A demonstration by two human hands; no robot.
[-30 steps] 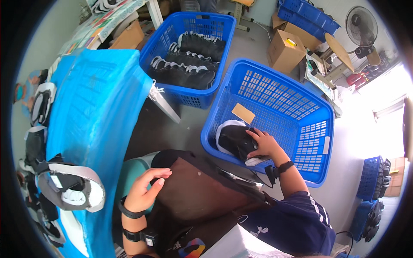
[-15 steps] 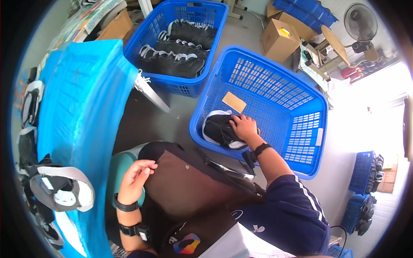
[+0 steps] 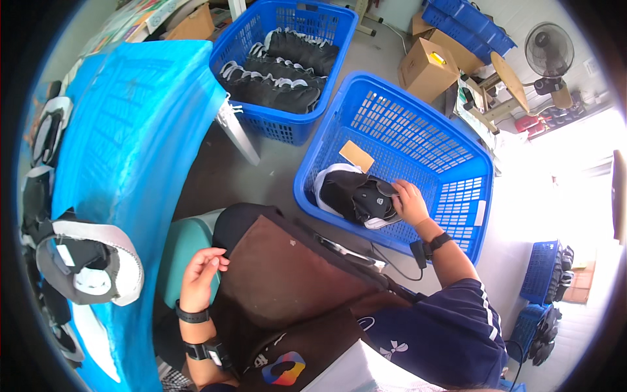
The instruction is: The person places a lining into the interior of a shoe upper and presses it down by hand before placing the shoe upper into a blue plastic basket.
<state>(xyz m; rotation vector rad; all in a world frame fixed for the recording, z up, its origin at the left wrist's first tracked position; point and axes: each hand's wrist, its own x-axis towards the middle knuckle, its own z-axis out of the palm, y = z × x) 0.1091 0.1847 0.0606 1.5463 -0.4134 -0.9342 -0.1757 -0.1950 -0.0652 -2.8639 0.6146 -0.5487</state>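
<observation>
R hand (image 3: 410, 202) grip closed over black shoe upper (image 3: 366, 199) lying in near blue basket (image 3: 418, 130); L hand (image 3: 201, 274) loose, fingers half-spread on brown apron (image 3: 287, 274); risk: one-handed pull w/ partial hold, piece could slip back.

Grey concrete floor (image 3: 274, 163). Standing fan (image 3: 547, 49) top right w/ cardboard boxes (image 3: 428, 62) left of it, stacked blue bins (image 3: 467, 29) between. Strong daylight below fan; blue-covered table (image 3: 130, 144) far left.

Two large blue baskets (image 3: 418, 140) (image 3: 287, 39); one cardboard box (image 3: 424, 65); one fan (image 3: 548, 49); one tan card (image 3: 356, 155).
</observation>
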